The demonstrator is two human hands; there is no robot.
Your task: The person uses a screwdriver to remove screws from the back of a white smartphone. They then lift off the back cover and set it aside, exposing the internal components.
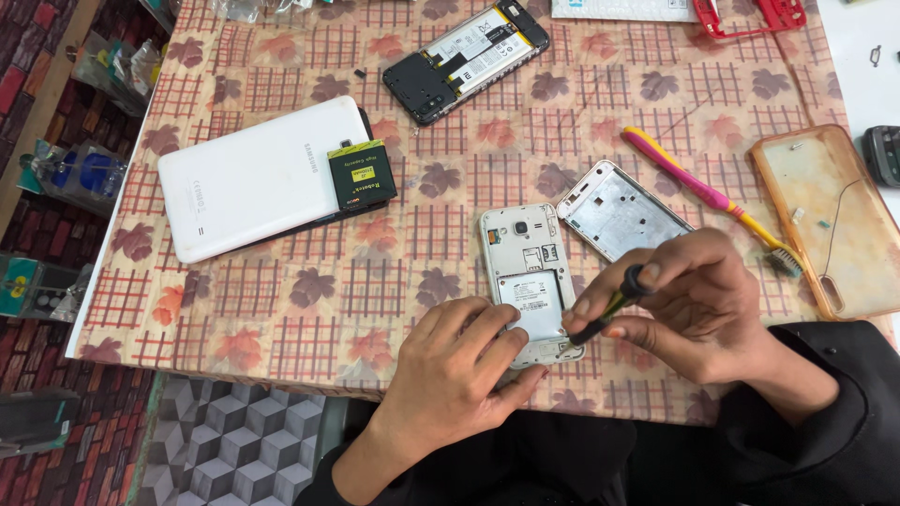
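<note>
Both hands were seen over the near edge of the table (pixel 281 319). Left hand (pixel 459 370) was pressed flat, fingers loosely spread, onto the lower end of an opened white phone (pixel 527 272), lying back-up with its cover off; it appeared to be steadied so it would not slide on the patterned cloth. Right hand (pixel 698 300) was closed around a small screwdriver (pixel 609 307), held like a pen and slanted down, its tip hidden at the phone's lower right corner.

Counted: one silver frame (pixel 621 211) just beside the white phone; one black phone (pixel 466 58), back removed, farther off; one white tablet (pixel 258 173) face down, with one green-labelled battery (pixel 361 174) laid on its corner; one pink and yellow brush (pixel 708 195); one clear amber case (pixel 830 215) at the right; one red case (pixel 750 17), partly cut off at the top.
</note>
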